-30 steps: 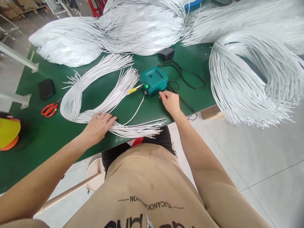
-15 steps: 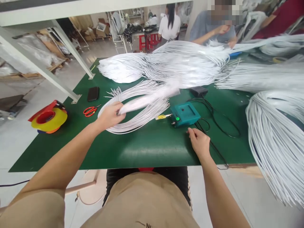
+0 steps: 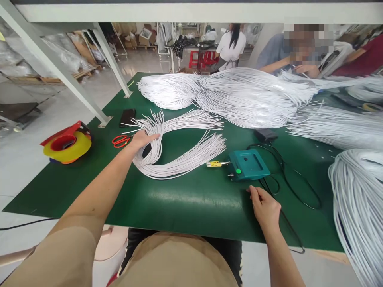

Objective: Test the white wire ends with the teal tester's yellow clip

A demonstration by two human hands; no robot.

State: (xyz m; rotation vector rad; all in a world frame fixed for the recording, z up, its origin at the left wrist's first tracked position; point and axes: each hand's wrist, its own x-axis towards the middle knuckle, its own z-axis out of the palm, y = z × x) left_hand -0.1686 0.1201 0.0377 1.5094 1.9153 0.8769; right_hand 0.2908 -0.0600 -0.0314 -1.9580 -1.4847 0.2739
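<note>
My left hand (image 3: 143,140) is closed around the left bend of a looped bundle of thin white cables (image 3: 179,165) on the green tabletop. Its thumb points right across the strands, and the other fingers are largely hidden. Two rows of cut cable ends point right from the loop. Beside this hand lie red-handled scissors (image 3: 121,141). My right hand (image 3: 267,207) rests low over the table with curled fingers, thumb and forefinger pinched; anything inside is hidden. Just beyond it is a teal box-shaped device (image 3: 249,164) with a green dot and a yellow-marked piece (image 3: 216,164) sticking out leftward.
A red tape dispenser with yellow tape (image 3: 67,143) stands at left, near a dark phone (image 3: 127,117). Large white cable bundles (image 3: 245,95) cover the back; another (image 3: 356,199) hangs over the right edge. A black adapter (image 3: 265,134) has trailing cord. A co-worker sits opposite.
The blurred white length stretching right from my left hand is gone; that hand now grips the loop's left bend. My right hand stays curled near the device. The camera view has shifted.
</note>
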